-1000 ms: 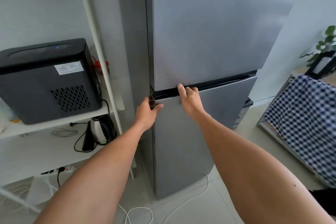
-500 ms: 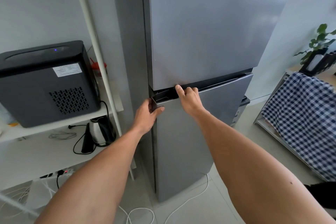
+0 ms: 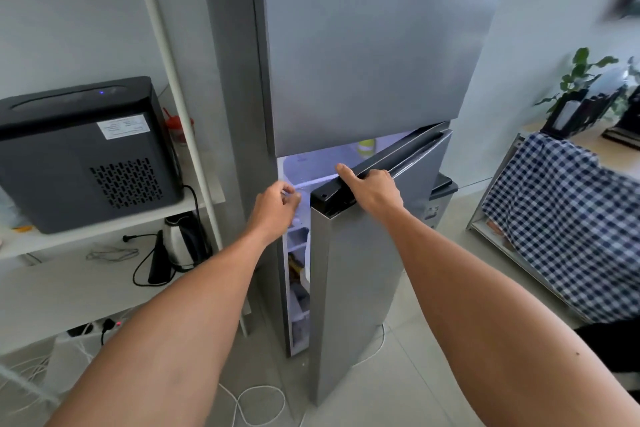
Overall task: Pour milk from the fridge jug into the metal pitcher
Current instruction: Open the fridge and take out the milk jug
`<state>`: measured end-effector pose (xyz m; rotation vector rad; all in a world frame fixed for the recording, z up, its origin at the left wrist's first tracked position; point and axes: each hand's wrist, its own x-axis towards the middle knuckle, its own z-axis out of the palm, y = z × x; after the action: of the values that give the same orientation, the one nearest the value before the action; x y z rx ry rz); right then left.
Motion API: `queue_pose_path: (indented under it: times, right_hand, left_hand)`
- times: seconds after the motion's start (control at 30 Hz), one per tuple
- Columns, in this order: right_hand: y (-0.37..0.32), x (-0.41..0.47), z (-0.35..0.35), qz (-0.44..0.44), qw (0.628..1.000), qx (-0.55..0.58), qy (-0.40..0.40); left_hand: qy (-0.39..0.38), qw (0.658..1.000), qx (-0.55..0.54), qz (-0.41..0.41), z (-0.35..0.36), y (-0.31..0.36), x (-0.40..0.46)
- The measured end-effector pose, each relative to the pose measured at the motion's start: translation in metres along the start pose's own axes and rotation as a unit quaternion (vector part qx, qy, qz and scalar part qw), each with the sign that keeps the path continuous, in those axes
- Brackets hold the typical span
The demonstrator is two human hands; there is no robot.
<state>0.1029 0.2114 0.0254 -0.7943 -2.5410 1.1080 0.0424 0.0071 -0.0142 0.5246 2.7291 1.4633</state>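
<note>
A tall grey fridge [image 3: 367, 45] fills the middle of the view. Its lower door [image 3: 356, 288] stands partly ajar, swung out toward me, and the lit inside shows through the gap. My right hand [image 3: 372, 189] grips the black top edge of that door, fingers curled over it. My left hand [image 3: 277, 210] hovers at the gap beside the door's corner, fingers loosely curled, holding nothing that I can see. Door shelves with blurred items show in the gap. I cannot make out a milk jug or a metal pitcher.
A white shelf unit [image 3: 104, 232] stands at the left with a black appliance [image 3: 83, 156] on it and a kettle [image 3: 180, 243] below. Cables [image 3: 256, 402] lie on the floor by the fridge. A checked cloth [image 3: 568, 218] covers a rack at the right.
The lower fridge door has swung from closed to partly ajar, pulled by my right hand. My left hand has come off the door's corner and sits by the gap.
</note>
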Motion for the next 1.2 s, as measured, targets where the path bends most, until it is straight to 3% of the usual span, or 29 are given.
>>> queue_pose_path:
  times: [0.2, 0.37, 0.67, 0.83, 1.0, 1.13, 1.2]
  right_hand:
    - [0.047, -0.027, -0.059, 0.034, 0.999, 0.026, -0.015]
    - [0.089, -0.048, -0.118, 0.012, 0.999, -0.042, -0.010]
    - [0.159, -0.077, -0.212, 0.043, 0.993, -0.108, 0.029]
    - [0.184, -0.088, -0.242, 0.081, 0.964, -0.236, 0.097]
    - [0.219, -0.085, -0.258, 0.071, 0.937, -0.303, 0.157]
    - [0.238, -0.079, -0.272, 0.050, 0.920, -0.351, 0.168]
    - [0.245, -0.076, -0.276, 0.039, 0.914, -0.359, 0.183]
  left_hand:
    - [-0.086, 0.994, 0.051, 0.038, 0.057, 0.028, -0.018]
    - [-0.158, 0.983, 0.078, 0.047, 0.114, 0.059, -0.046]
    - [-0.295, 0.931, 0.180, 0.115, 0.198, 0.106, -0.096]
    - [-0.318, 0.877, 0.264, 0.246, 0.227, 0.143, -0.105]
    - [-0.347, 0.843, 0.278, 0.303, 0.253, 0.167, -0.105]
    - [-0.351, 0.834, 0.263, 0.335, 0.271, 0.169, -0.104]
    - [-0.317, 0.848, 0.229, 0.358, 0.278, 0.162, -0.104]
